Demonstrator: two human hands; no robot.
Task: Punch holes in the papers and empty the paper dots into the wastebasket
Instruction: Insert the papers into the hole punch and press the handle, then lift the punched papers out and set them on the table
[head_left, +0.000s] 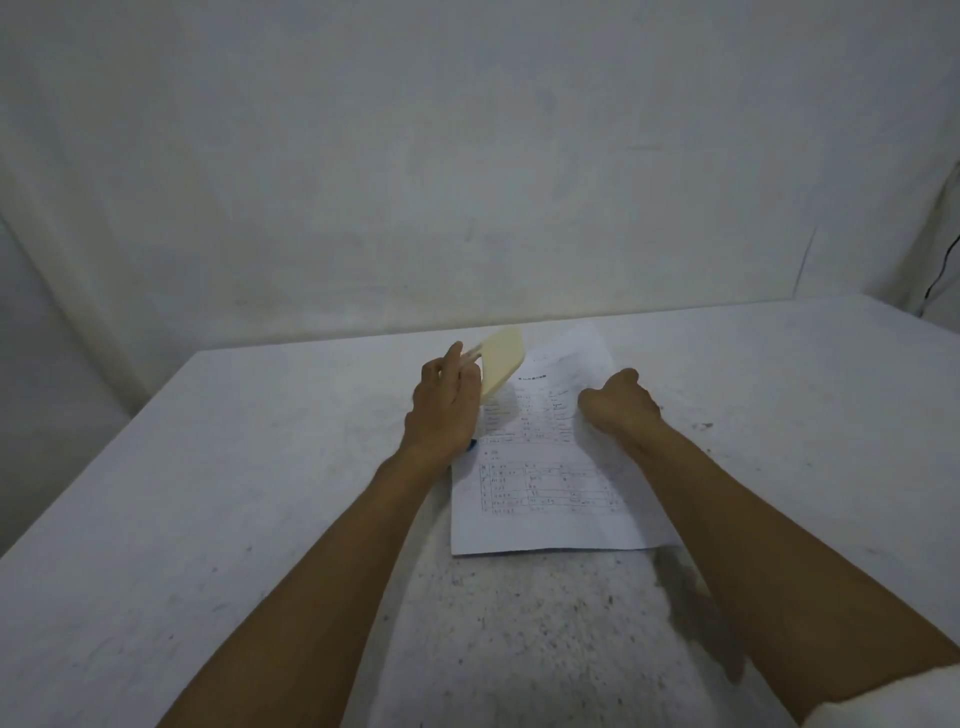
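Observation:
A printed sheet of paper (545, 467) with tables of text lies on the white table (234, 493), slightly right of centre. My left hand (447, 405) holds a cream-coloured flat piece (501, 366), tilted up over the paper's upper left edge; a small blue part (471, 444) peeks out under the wrist. My right hand (621, 402) rests on the paper's right side with fingers curled under. No wastebasket is in view.
A bare white wall (467, 156) stands right behind the table's far edge. A dark cable (943, 270) hangs at the far right. The table's left edge drops off at the left of the view.

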